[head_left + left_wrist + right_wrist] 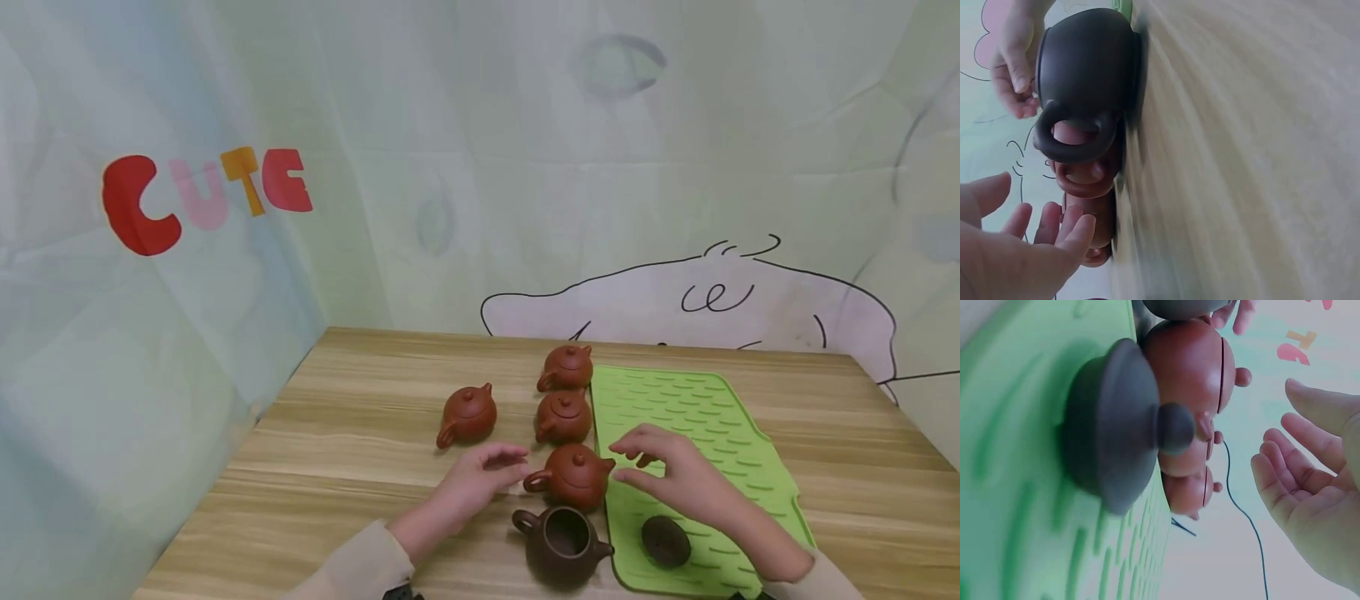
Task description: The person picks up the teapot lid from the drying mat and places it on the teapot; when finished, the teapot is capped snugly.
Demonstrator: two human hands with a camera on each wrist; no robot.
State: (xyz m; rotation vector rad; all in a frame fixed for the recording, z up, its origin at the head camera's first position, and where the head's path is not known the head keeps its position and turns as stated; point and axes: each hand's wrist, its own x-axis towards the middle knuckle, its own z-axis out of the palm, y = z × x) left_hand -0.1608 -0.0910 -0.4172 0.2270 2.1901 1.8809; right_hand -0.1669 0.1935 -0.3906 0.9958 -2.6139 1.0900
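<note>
Both hands hover either side of a reddish-brown teapot with its lid on. My left hand is by its handle, fingers loosely extended and holding nothing. Near the spout, above the green mat, my right hand has its fingers apart and grips nothing. In front of that pot stands a dark brown teapot without its lid, its inside showing. A dark lid lies on the mat, knob up in the right wrist view.
Behind are two more lidded reddish teapots in line, a nearer one and a farther one. Another reddish teapot stands to the left. The ridged green mat covers part of the wooden table. A printed cloth hangs behind.
</note>
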